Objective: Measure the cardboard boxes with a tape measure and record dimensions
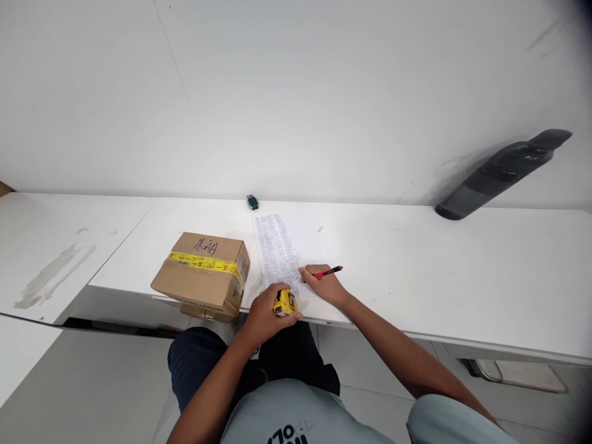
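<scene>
My left hand (pixel 268 314) is closed around a yellow tape measure (pixel 285 302) at the table's front edge. A red and black pen (pixel 329 272) is gripped in my right hand (pixel 324 285), its tip hidden by my fingers. That hand rests on the lower right of a sheet of paper (pixel 274 243) covered in dense handwriting. The tape measure sits close to the sheet's lower end. Left of the paper stands a cardboard box (pixel 198 280) with yellow printed tape and black marker writing on top.
A small dark watch-like object (pixel 252 202) lies by the wall behind the paper. A black wrapped cylinder (pixel 494 179) leans on the wall at the right. The white table (pixel 439 271) runs along the wall, and the box reaches its front edge.
</scene>
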Tool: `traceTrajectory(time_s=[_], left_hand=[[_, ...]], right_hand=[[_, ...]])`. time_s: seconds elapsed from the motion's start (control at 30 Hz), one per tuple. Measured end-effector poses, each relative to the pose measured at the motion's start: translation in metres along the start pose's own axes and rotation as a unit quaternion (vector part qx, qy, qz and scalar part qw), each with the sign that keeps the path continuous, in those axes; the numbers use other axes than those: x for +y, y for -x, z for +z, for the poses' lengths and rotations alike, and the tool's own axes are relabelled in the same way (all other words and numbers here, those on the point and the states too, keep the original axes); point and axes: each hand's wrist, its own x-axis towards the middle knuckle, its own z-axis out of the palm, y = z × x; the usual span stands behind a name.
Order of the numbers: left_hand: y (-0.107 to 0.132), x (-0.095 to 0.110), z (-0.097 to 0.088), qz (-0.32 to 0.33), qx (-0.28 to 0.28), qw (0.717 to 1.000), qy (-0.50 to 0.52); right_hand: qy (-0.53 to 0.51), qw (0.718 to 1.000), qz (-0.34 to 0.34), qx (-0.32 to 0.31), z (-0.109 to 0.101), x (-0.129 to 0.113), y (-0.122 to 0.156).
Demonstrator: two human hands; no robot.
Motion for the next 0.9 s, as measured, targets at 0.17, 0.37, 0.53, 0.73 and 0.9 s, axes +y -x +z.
traceTrajectory(time_s=[0.17, 0.37, 0.53, 0.73, 0.9], left_hand=[[-0.0001, -0.0007, -0.0001, 0.004, -0.002, 1.0, 0.0], [-0.0001, -0.0015, -0.0004, -0.009, -0.002, 1.0, 0.011], [0.0003, 0.0004, -0.0016, -0.006, -0.002, 1.0, 0.016], [0.0002, -0.0011, -0.0015, -0.014, -0.003, 1.0, 0.021], [0.0001, -0.0024, -0.0013, -0.015, -0.002, 1.0, 0.025]], right_hand=[[-0.006, 1.0, 0.005, 0.022, 0.0001, 0.0027, 0.0006], [-0.023, 1.0, 0.015, 0.013, -0.0005, 0.0041, -0.0002], [-0.027, 0.999, 0.018, 0.017, -0.0007, 0.0037, 0.0005], [-0.031, 0.998, 0.028, 0.047, 0.0004, 0.0049, 0.0013], [-0.033, 0.999, 0.024, 0.036, 0.0016, 0.0048, 0.0013]])
